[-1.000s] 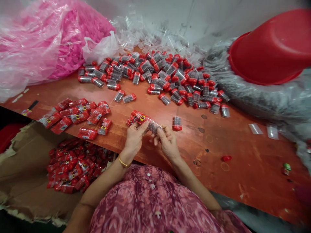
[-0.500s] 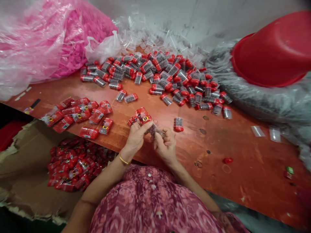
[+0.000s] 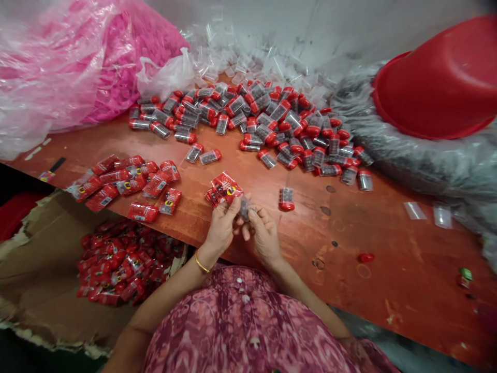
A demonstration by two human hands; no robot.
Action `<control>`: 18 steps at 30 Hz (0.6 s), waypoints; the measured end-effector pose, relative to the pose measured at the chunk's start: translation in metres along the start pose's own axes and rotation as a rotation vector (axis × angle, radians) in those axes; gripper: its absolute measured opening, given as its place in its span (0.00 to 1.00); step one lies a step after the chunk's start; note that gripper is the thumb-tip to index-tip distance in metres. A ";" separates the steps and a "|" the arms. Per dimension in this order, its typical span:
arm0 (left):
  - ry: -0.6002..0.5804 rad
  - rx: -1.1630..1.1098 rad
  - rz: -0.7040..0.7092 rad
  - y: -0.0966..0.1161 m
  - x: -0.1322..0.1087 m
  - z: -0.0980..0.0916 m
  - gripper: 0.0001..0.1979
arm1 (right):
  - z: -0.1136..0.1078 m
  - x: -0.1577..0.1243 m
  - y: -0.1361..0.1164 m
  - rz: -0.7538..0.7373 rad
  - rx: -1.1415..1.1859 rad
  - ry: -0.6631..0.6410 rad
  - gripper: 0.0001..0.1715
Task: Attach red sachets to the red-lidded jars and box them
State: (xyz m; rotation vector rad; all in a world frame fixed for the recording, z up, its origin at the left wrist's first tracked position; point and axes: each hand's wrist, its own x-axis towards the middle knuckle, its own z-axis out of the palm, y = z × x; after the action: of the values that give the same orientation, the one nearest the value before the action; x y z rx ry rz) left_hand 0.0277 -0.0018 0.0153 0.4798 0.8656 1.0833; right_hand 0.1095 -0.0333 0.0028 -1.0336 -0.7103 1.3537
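In front of my body, my left hand (image 3: 222, 225) and my right hand (image 3: 266, 233) are closed together on a small see-through dark piece (image 3: 244, 208), pinched between thumbs and fingers. The fingers hide most of it, so its exact kind is unclear. Red printed wrappers (image 3: 225, 185) with a yellow mark lie in a small stack just beyond my left fingertips; whether they touch is hard to tell. To the right of my right hand stands one clear container with a red cap (image 3: 286, 199) and dark contents, cap towards me.
Similar red-capped containers (image 3: 267, 122) are heaped at the back. Wrapped red packs (image 3: 116, 176) lie at left, above a cardboard box (image 3: 42, 290) of more packs. A pink-filled bag (image 3: 116, 62), a dark-filled bag (image 3: 411, 160) and a red bucket (image 3: 438, 83) border the table (image 3: 349, 300).
My hands have drawn closer together around the dark piece. The red printed wrapper near my left thumb now lies flatter, further from the fingers. The view has shifted slightly.
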 end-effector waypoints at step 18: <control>0.010 -0.001 -0.051 0.016 0.004 0.010 0.15 | -0.005 -0.011 0.017 -0.175 -0.396 0.034 0.13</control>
State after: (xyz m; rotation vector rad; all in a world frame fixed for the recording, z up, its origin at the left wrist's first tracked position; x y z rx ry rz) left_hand 0.0274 0.0088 0.0312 0.4498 0.8820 1.0404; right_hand 0.1053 -0.0467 -0.0124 -1.2688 -1.0462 1.0636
